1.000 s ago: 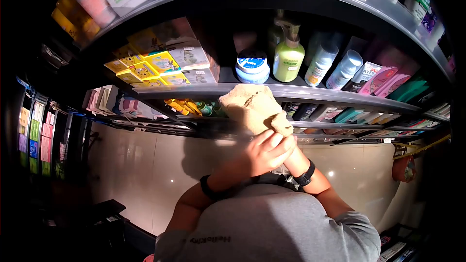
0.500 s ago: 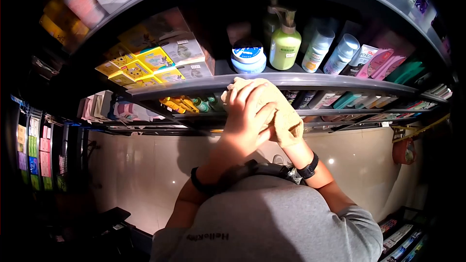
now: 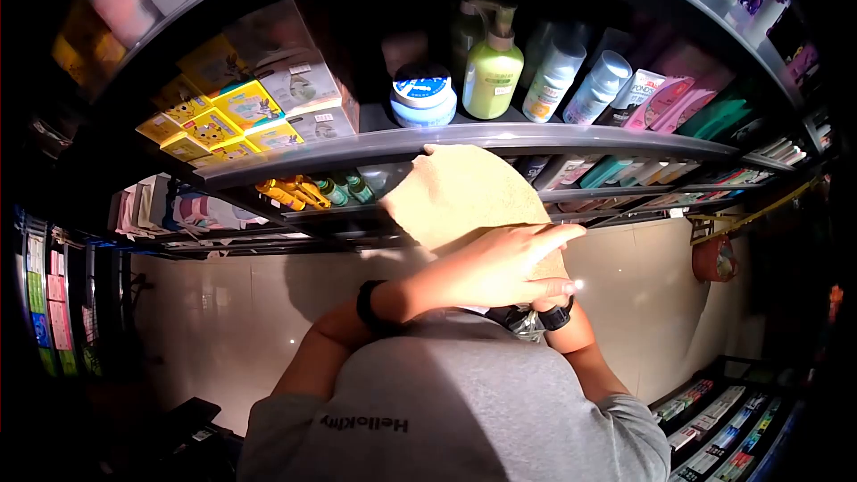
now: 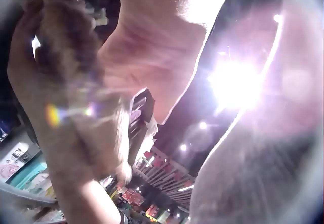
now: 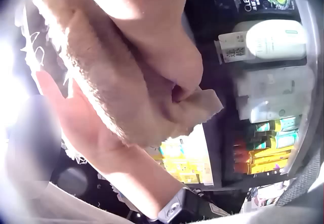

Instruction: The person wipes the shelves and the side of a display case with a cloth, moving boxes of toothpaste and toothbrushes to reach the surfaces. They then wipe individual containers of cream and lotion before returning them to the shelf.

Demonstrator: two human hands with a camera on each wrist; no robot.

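Note:
A beige cloth (image 3: 473, 187) is held out in front of the grey shirt, just before the shelf edge. My left hand (image 3: 500, 263) lies across its lower part, fingers stretched to the right. In the right wrist view the left palm (image 5: 83, 120) faces the cloth's side. Most of my right hand is hidden by the cloth and the left hand in the head view. Up close in the right wrist view, the right hand (image 5: 157, 37) grips the cloth (image 5: 101, 72), its thumb bent into a fold near the corner.
Beyond the cloth, a shelf (image 3: 446, 136) carries a blue jar (image 3: 423, 103), a green pump bottle (image 3: 494, 76) and yellow boxes (image 3: 219, 125). Lower shelves hold more bottles and tubes. Pale tiled floor (image 3: 214, 321) lies below, with an orange-red basket (image 3: 714, 257) at the right.
My left hand has gone from resting fingers on the cloth's top to lying across its lower part. The cloth looks more spread out. Shelf items have shifted left in the view.

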